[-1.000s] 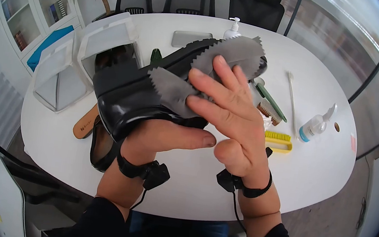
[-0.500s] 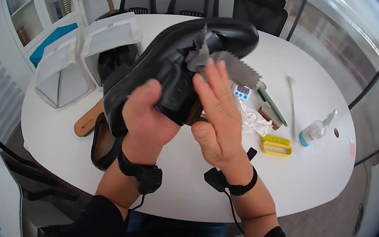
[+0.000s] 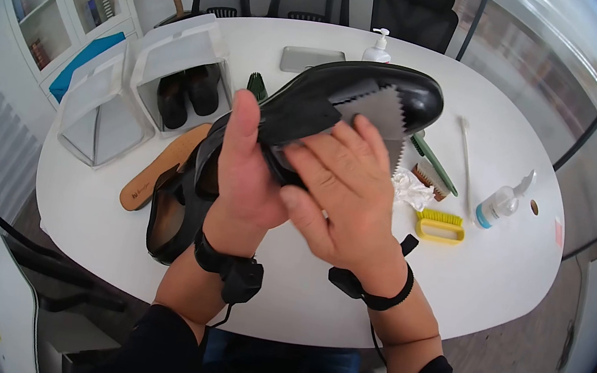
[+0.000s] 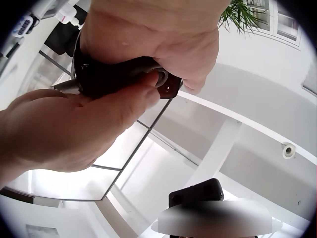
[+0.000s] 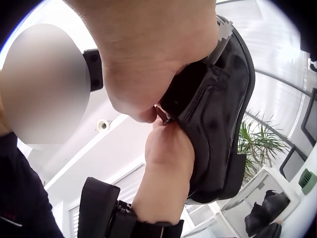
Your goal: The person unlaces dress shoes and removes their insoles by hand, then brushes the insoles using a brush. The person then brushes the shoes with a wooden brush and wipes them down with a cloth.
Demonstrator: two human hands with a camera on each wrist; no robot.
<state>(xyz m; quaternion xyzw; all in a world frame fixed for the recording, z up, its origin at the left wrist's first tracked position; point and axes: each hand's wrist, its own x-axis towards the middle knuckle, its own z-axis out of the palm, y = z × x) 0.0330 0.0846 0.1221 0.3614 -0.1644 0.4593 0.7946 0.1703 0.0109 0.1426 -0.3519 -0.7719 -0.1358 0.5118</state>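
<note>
Raised above the table is a glossy black leather shoe (image 3: 422, 97), its toe pointing to the far right. My left hand (image 3: 249, 187) grips it near the heel, thumb pointing up. With bent fingers, my right hand (image 3: 350, 201) holds a grey cloth (image 3: 379, 110) with zigzag edges against the upper. In the right wrist view the shoe (image 5: 213, 134) shows its side and heel, and a cloth edge (image 5: 225, 32) sticks out beyond the right hand. Another black shoe (image 3: 165, 225) rests on the table behind my left wrist, beside a tan insole (image 3: 150, 181).
Two clear boxes stand at the left, and dark shoes (image 3: 201, 89) sit in one box (image 3: 176, 39). At the right lie a yellow brush (image 3: 439, 231), a green-handled brush (image 3: 438, 168), a crumpled white cloth (image 3: 410, 192) and a clear bottle (image 3: 498, 205). A pump bottle (image 3: 378, 51) stands behind.
My left hand has turned the shoe so its toe points farther right and its upper faces me. The right hand and cloth have shifted to another part of the shoe.
</note>
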